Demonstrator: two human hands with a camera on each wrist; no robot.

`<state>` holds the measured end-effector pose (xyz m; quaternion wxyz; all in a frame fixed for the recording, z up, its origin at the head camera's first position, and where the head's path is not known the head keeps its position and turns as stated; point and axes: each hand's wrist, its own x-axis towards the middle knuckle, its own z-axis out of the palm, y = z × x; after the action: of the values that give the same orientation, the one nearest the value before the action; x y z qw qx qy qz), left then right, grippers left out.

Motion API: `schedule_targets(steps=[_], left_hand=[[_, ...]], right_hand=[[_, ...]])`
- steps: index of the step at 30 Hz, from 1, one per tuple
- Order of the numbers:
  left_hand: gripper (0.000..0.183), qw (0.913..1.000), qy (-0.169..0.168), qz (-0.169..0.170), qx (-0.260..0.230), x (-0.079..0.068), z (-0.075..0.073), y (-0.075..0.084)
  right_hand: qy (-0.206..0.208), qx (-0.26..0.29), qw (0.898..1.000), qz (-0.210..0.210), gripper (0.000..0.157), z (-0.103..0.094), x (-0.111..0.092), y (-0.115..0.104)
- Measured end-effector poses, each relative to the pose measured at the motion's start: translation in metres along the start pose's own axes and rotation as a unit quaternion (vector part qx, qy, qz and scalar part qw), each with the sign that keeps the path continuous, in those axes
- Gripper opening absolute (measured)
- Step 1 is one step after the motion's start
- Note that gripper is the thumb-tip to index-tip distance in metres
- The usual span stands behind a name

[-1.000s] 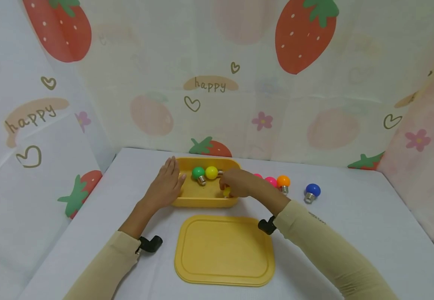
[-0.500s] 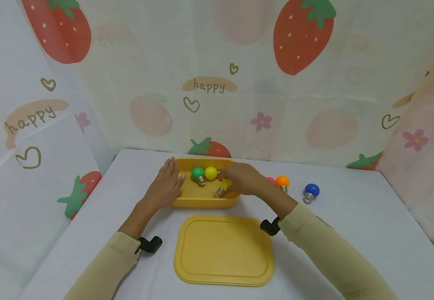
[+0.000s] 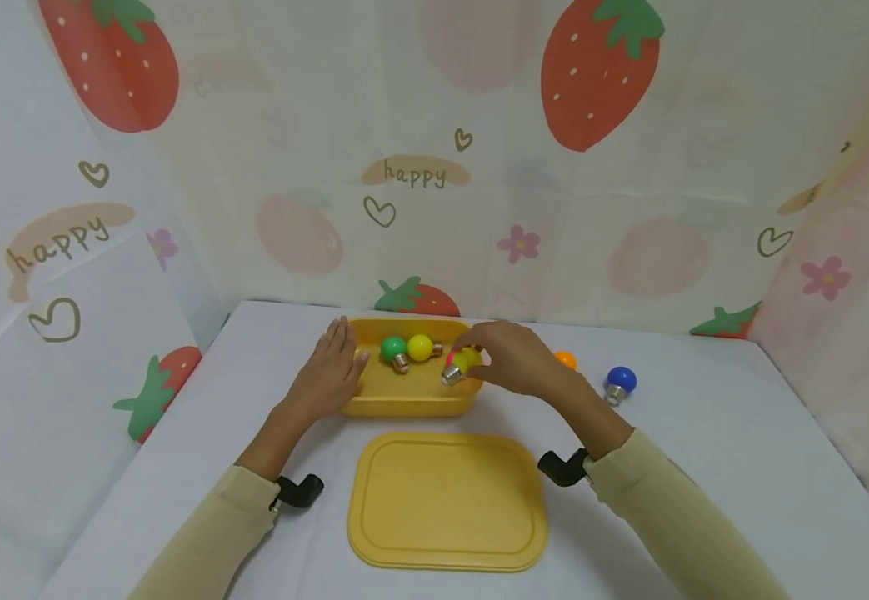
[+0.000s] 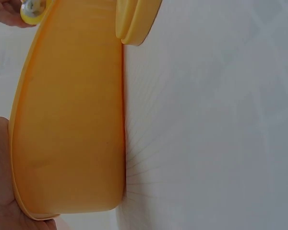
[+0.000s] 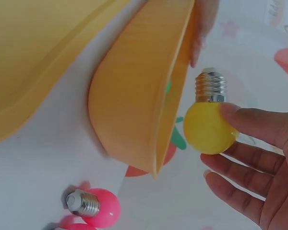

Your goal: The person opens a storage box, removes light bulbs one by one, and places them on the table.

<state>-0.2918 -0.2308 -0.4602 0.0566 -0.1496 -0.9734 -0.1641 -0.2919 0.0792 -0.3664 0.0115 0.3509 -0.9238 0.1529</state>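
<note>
My right hand (image 3: 515,360) pinches a yellow light bulb (image 5: 207,128) between thumb and fingers, over the right end of a yellow plastic box (image 3: 407,407). Its silver screw base points up in the right wrist view and toward the box's front left in the head view. My left hand (image 3: 323,373) rests on the box's left end with its fingers straight along the rim. Inside the box lie a green bulb (image 3: 393,347) and another yellow bulb (image 3: 419,347). Pink shows beside the held bulb in the head view, mostly hidden by it and the hand.
A flat yellow lid (image 3: 446,502) lies in front of the box on the white tabletop. To the right are a blue bulb (image 3: 621,380) and an orange bulb (image 3: 565,359), partly behind the right arm. Pink bulbs (image 5: 105,207) lie beside the box.
My right hand has lifted the yellow bulb from low in the box and shifted slightly right. The left hand keeps its place on the box.
</note>
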Motion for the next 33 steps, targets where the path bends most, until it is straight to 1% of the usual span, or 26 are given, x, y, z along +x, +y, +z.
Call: schedule_targets(steps=[4,9,14,18,25,28,33], left_hand=[[0.067,1.0000,0.000,-0.001,0.000,-0.001,0.000,0.001],[0.067,1.0000,-0.001,-0.001,0.000,-0.001,0.000,0.000],[0.068,1.0000,0.000,0.001,0.002,0.000,0.002,-0.002],[0.068,1.0000,0.001,0.003,0.002,0.001,0.003,-0.003],[0.068,1.0000,0.001,0.001,0.007,0.001,0.000,-0.001],[0.067,1.0000,0.001,0.000,0.007,0.000,-0.001,0.000],[0.067,1.0000,-0.001,0.002,0.004,-0.001,0.000,0.001]], right_hand=[[0.017,0.028,0.999,0.014,0.038,-0.004,-0.012,0.001],[0.026,0.062,0.997,0.028,0.040,-0.008,-0.023,0.004],[0.037,0.100,0.994,0.034,0.038,-0.009,-0.034,0.008],[0.046,0.113,0.992,0.038,0.037,-0.010,-0.045,0.012],[0.073,0.128,0.989,0.019,0.035,-0.010,-0.064,0.026],[0.071,0.132,0.988,0.025,0.034,-0.007,-0.069,0.031],[0.054,0.138,0.988,0.053,0.036,0.001,-0.072,0.036]])
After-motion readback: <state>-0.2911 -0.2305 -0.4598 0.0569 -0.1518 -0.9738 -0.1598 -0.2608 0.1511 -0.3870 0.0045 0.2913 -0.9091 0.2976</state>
